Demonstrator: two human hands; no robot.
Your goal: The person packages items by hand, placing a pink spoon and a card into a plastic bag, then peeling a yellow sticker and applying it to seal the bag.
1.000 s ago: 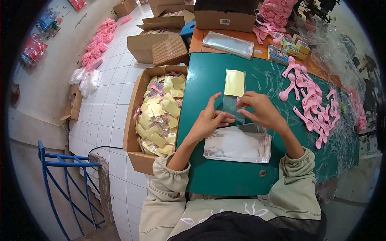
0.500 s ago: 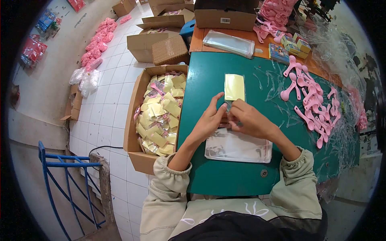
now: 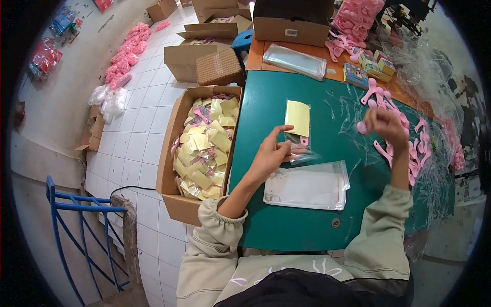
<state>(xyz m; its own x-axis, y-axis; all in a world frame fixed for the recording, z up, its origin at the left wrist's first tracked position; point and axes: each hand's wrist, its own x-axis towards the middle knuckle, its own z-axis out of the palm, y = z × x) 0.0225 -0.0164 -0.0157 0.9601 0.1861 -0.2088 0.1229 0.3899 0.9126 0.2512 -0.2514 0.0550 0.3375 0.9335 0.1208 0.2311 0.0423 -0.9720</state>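
Note:
My left hand (image 3: 273,148) holds the lower part of a clear plastic bag (image 3: 306,154) against the green table, index finger along its edge. Inside the bag are a yellow card (image 3: 297,117) and a pink spoon, whose handle end (image 3: 305,140) shows below the card. Away to the right, my right hand (image 3: 387,125) is raised over the pile of pink measuring spoons (image 3: 396,110), its fingers curled. Whatever it may hold is too small or blurred to make out. A stack of clear bags (image 3: 307,189) lies nearer my body.
At the left stands an open carton (image 3: 171,148) full of packed yellow cards and spoons. Along the back are more clear bags (image 3: 295,60), a brown box (image 3: 291,30) and small boxes (image 3: 355,74). Crumpled plastic film (image 3: 434,77) hangs at the right.
My right hand has left the bag and moved right, over toward the spoons. My left hand stays at the bag, which now shows the spoon's handle and its lower flap spread out.

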